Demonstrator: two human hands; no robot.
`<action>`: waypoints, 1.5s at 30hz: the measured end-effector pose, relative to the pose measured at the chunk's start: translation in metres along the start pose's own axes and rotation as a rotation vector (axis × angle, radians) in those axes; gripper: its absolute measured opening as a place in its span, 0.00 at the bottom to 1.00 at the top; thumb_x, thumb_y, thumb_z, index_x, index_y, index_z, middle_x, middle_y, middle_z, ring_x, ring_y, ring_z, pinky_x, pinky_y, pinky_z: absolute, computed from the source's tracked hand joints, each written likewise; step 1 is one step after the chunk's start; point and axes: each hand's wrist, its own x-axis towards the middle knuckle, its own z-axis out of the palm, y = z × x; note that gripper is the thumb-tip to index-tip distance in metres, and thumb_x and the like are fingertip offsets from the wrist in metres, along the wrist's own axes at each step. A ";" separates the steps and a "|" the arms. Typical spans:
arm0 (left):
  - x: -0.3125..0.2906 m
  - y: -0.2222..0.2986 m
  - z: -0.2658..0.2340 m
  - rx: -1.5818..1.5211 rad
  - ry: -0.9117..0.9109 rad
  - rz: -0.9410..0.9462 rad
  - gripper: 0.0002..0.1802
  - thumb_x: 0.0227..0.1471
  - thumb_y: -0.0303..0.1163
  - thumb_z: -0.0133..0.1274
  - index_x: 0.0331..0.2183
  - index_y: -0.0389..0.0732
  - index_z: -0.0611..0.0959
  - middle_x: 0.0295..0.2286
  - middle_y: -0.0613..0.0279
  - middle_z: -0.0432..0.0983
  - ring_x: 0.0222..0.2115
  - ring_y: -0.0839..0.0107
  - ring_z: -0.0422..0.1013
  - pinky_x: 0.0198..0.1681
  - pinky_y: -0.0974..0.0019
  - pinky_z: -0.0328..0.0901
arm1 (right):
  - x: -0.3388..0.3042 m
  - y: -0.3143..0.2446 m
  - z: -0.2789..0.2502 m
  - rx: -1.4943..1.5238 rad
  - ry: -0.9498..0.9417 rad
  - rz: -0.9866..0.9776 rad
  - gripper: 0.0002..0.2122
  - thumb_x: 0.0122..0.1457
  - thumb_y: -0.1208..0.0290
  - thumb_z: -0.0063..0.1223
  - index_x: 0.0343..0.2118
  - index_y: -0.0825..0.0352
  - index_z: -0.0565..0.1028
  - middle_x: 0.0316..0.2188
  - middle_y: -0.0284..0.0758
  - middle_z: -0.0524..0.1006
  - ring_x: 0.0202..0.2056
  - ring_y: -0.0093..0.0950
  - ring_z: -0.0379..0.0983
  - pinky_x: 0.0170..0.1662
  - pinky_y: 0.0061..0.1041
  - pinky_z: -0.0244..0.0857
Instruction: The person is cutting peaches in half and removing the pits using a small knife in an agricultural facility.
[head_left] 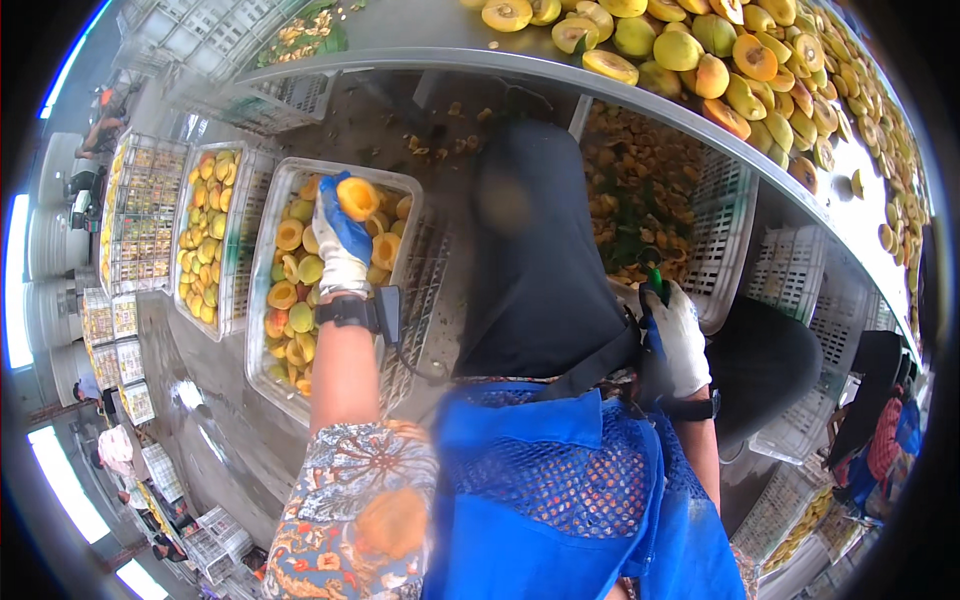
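Over the white crate (262,262) of cut fruit, we are holding up a halved peach (358,197) in our gloved left hand (340,245), its grip closing round the fruit. We are seeing its flat cut face turned toward us, deep orange-yellow, rounded, with a paler rim. Right of the crate, our right hand (680,335), in a white glove, is gripping a green-handled tool (654,283). Above the crate, the worktop (430,35) is carrying many more halves.
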 end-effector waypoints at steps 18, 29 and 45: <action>-0.004 -0.033 0.009 1.477 -0.178 0.134 0.12 0.49 0.37 0.52 0.28 0.39 0.84 0.28 0.46 0.79 0.33 0.52 0.76 0.36 0.54 0.68 | 0.000 -0.002 -0.002 0.039 0.073 -0.117 0.21 0.60 0.58 0.49 0.50 0.70 0.68 0.39 0.54 0.76 0.44 0.51 0.72 0.45 0.42 0.64; 0.057 0.140 0.153 0.109 -0.221 0.236 0.21 0.53 0.17 0.52 0.50 0.30 0.74 0.46 0.52 0.74 0.45 0.69 0.72 0.52 0.69 0.67 | -0.008 -0.005 -0.010 0.131 0.131 -0.057 0.22 0.58 0.60 0.51 0.48 0.73 0.67 0.37 0.55 0.76 0.42 0.51 0.73 0.44 0.42 0.64; 0.090 0.144 0.246 1.153 -0.620 0.434 0.22 0.42 0.38 0.63 0.40 0.37 0.80 0.33 0.52 0.79 0.33 0.57 0.75 0.38 0.60 0.68 | -0.014 -0.021 -0.016 0.214 0.072 -0.007 0.26 0.57 0.61 0.53 0.53 0.74 0.64 0.36 0.53 0.77 0.40 0.46 0.75 0.42 0.38 0.67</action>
